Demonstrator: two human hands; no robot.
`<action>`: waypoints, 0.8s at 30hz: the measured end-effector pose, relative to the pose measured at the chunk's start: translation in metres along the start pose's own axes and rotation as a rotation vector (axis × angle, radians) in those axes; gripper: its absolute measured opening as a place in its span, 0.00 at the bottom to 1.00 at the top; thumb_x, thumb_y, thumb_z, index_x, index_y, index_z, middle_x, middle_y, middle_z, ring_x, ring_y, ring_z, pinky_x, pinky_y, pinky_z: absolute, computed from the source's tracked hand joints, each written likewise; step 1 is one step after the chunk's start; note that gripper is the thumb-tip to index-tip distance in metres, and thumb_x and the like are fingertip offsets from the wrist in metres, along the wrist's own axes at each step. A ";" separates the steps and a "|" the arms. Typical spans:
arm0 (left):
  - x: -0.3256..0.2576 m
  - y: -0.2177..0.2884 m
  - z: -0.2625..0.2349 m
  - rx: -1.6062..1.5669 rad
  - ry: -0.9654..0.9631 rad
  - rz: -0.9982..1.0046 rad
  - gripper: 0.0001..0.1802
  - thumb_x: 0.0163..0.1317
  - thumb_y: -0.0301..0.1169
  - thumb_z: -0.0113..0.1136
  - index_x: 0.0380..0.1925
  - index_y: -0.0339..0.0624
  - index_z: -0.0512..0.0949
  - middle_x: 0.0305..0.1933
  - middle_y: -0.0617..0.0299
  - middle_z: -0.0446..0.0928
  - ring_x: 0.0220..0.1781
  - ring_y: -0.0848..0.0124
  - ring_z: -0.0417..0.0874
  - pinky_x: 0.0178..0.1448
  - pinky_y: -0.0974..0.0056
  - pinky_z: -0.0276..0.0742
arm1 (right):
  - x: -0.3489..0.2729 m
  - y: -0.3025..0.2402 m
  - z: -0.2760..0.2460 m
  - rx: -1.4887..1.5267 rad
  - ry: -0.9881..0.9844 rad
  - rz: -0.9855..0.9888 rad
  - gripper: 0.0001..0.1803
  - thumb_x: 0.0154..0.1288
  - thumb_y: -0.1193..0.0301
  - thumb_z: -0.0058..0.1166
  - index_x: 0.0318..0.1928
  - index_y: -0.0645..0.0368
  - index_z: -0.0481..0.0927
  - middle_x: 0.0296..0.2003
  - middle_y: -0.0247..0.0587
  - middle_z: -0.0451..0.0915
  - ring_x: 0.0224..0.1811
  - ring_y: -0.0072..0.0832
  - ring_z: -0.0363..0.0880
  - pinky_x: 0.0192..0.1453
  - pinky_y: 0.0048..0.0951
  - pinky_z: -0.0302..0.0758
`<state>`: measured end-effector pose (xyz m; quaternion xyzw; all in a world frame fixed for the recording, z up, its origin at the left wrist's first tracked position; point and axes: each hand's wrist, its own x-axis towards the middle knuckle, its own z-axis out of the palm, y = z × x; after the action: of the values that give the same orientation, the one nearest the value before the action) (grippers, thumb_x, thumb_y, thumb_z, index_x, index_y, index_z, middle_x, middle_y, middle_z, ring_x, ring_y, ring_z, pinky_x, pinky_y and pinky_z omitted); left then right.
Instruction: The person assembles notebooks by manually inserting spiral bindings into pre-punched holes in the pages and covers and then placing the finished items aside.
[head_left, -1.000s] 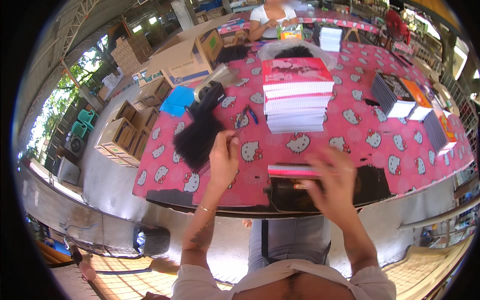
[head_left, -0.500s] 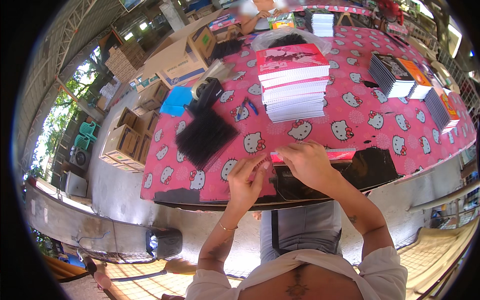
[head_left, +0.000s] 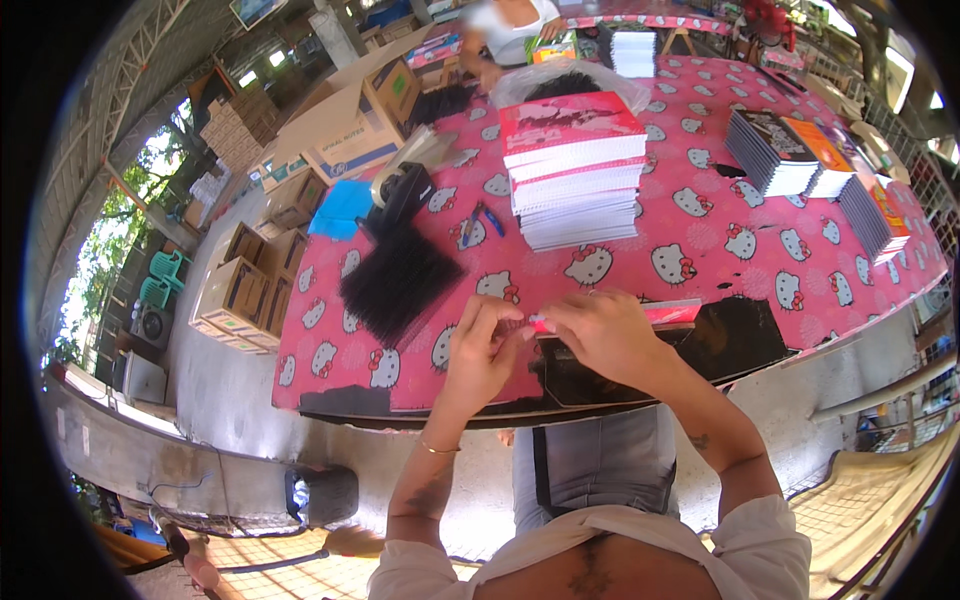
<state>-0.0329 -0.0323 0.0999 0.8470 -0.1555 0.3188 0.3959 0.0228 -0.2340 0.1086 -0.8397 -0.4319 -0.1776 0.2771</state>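
Observation:
A notebook with a red cover (head_left: 672,314) lies near the front edge of the table, its spine edge toward the far side. My right hand (head_left: 617,335) is closed over its left part, fingertips gripping the edge and hiding much of it. Just left of it, my left hand (head_left: 480,350) pinches what looks like a thin dark spiral coil (head_left: 516,325) at the notebook's left end; fingers partly cover the coil. Left of my hands lies a bundle of black spiral coils (head_left: 400,285).
Beyond my hands stands a tall stack of notebooks (head_left: 572,180). Blue-handled pliers (head_left: 484,224) and a black tape dispenser (head_left: 402,198) lie to its left. More notebook stacks (head_left: 775,150) are at the right. Cardboard boxes (head_left: 362,118) stand far left; a co-worker (head_left: 508,35) is across the table.
My left hand's fingers have curled higher and shifted slightly, still beside the notebook's left end. My right hand stays on the notebook. The co-worker has leaned and reached toward the left; the view shifted slightly.

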 end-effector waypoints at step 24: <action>0.029 -0.007 -0.030 -0.127 -0.564 -0.252 0.13 0.65 0.25 0.69 0.49 0.37 0.81 0.36 0.60 0.81 0.32 0.76 0.80 0.35 0.69 0.75 | 0.015 -0.009 -0.005 0.204 0.005 0.132 0.11 0.68 0.61 0.59 0.40 0.54 0.86 0.32 0.45 0.85 0.36 0.47 0.86 0.37 0.48 0.81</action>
<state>-0.0199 -0.0048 0.1300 0.8881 -0.1726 0.0094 0.4259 0.0241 -0.2233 0.1236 -0.8333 -0.3907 -0.1161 0.3735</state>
